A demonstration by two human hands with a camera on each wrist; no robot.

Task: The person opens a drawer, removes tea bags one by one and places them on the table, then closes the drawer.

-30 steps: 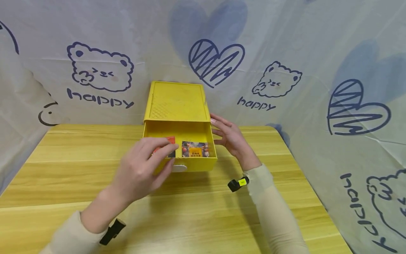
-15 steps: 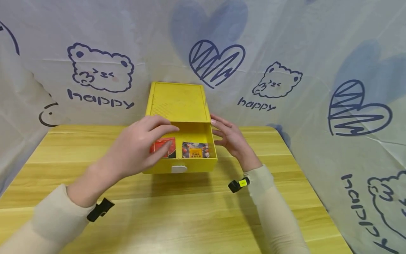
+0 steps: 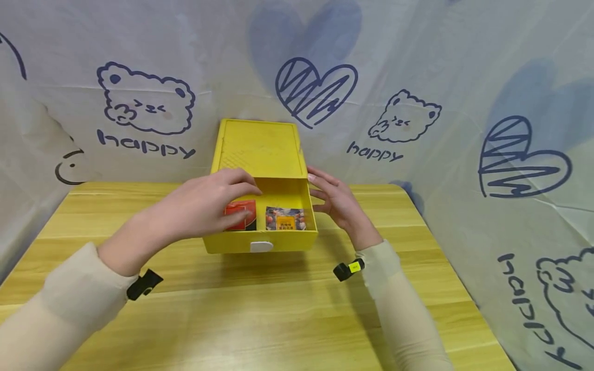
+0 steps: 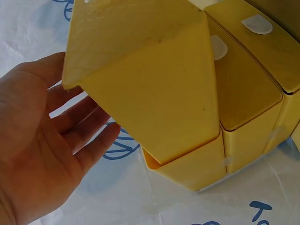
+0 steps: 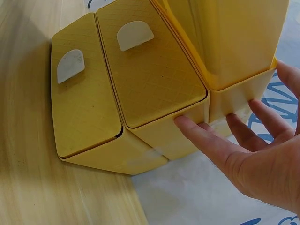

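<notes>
The right hand [image 3: 340, 203], its grip spread against the yellow cabinet [image 3: 262, 147], should brace it while the left hand [image 3: 206, 206] (wide, nothing held) guides the drawer [image 3: 290, 241] squarely.

I sit or stand at a wood-grain worktop [image 3: 278, 319] closed in by pale, creased sheeting [image 3: 232, 67] printed with hearts [image 3: 297, 85], bears [image 3: 148, 118] and "happy": a screened-off corner, whether in a home or workplace I cannot tell.
</notes>
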